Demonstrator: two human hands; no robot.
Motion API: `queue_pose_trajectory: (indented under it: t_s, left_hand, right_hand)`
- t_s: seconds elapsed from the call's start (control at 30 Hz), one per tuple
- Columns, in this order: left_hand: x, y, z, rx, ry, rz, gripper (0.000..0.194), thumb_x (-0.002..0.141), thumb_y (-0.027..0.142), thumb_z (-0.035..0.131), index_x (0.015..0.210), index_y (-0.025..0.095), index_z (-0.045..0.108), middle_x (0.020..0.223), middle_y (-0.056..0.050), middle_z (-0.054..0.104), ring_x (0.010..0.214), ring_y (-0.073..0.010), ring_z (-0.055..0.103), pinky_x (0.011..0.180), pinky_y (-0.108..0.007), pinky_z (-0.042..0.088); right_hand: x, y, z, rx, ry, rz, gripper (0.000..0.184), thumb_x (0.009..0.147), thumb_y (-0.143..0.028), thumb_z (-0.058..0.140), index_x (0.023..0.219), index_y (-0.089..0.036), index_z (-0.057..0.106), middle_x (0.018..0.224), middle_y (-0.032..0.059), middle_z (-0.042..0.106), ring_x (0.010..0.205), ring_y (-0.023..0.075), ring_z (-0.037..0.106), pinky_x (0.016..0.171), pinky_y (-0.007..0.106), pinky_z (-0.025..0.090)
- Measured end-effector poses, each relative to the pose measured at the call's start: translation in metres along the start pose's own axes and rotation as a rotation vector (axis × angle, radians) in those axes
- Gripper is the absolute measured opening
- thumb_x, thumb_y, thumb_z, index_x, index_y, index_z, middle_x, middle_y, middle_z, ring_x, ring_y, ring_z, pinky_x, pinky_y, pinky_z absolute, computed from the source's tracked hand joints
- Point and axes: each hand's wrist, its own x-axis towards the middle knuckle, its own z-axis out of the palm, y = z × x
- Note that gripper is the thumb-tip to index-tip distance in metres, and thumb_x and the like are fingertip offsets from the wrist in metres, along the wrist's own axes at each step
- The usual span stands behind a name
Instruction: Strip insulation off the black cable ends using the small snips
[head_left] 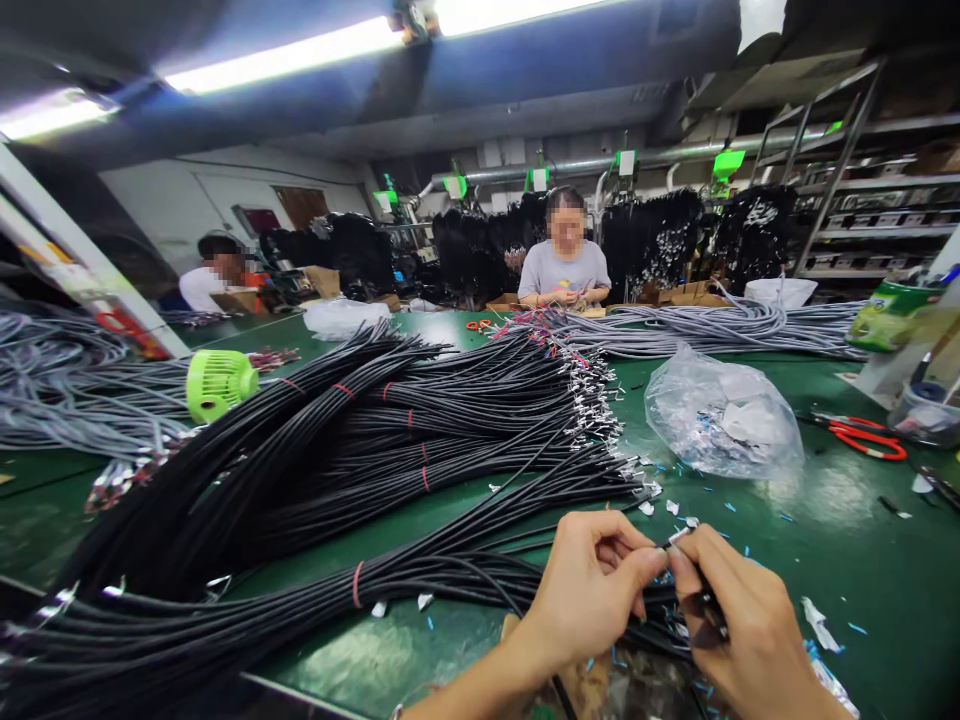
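Observation:
My left hand [592, 585] and my right hand [739, 625] meet low in the view, both pinching the end of one thin black cable [679, 537] that has a small white tip. Several more black cable ends run under my hands. A big heap of black cable bundles [360, 440], tied with red bands, fans out across the green table [825, 520] to my left. Their stripped metal ends point towards a clear plastic bag [724, 415] of small white pieces.
Red-handled scissors [866, 437] lie at the right, near a tub and a green packet. A green hand fan [220, 384] sits on grey cables [82, 385] at left. More grey cables [720, 328] lie far across. Two people sit opposite. Small scraps litter the table.

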Motion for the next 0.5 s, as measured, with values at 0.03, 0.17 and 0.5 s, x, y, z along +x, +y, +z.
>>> queue_pose_trajectory:
  t_s: [0.03, 0.17, 0.5]
  left_hand:
    - [0.0, -0.001, 0.001, -0.045, -0.02, -0.022, 0.03, 0.068, 0.04, 0.068, 0.06, 0.015, 0.052, 0.044, 0.004, 0.046, 0.036, -0.0071, 0.041, 0.038, -0.018, 0.031]
    - [-0.003, -0.001, 0.003, 0.02, 0.013, 0.068, 0.027, 0.072, 0.034, 0.065, 0.06, 0.016, 0.048, 0.048, 0.004, 0.046, 0.043, -0.0079, 0.04, 0.043, -0.019, 0.031]
    - [-0.013, 0.004, 0.002, 0.514, 0.302, 0.607, 0.014, 0.079, 0.008, 0.057, 0.066, 0.014, 0.058, 0.062, -0.001, 0.052, 0.057, -0.0119, 0.049, 0.052, -0.022, 0.035]
  right_hand:
    - [-0.001, -0.001, 0.002, -0.024, 0.007, -0.005, 0.015, 0.084, -0.008, 0.041, 0.088, -0.017, 0.051, 0.069, 0.004, 0.054, 0.056, 0.0155, 0.055, 0.05, 0.025, 0.042]
    - [0.0, -0.004, 0.002, -0.095, -0.004, -0.042, 0.021, 0.084, -0.007, 0.038, 0.097, -0.014, 0.053, 0.072, 0.0068, 0.057, 0.055, 0.0164, 0.057, 0.047, 0.025, 0.042]
    - [0.008, -0.005, -0.014, 0.066, 0.242, 0.271, 0.011, 0.083, -0.022, 0.06, 0.092, -0.018, 0.066, 0.069, 0.0012, 0.07, 0.054, 0.0134, 0.066, 0.05, 0.019, 0.052]
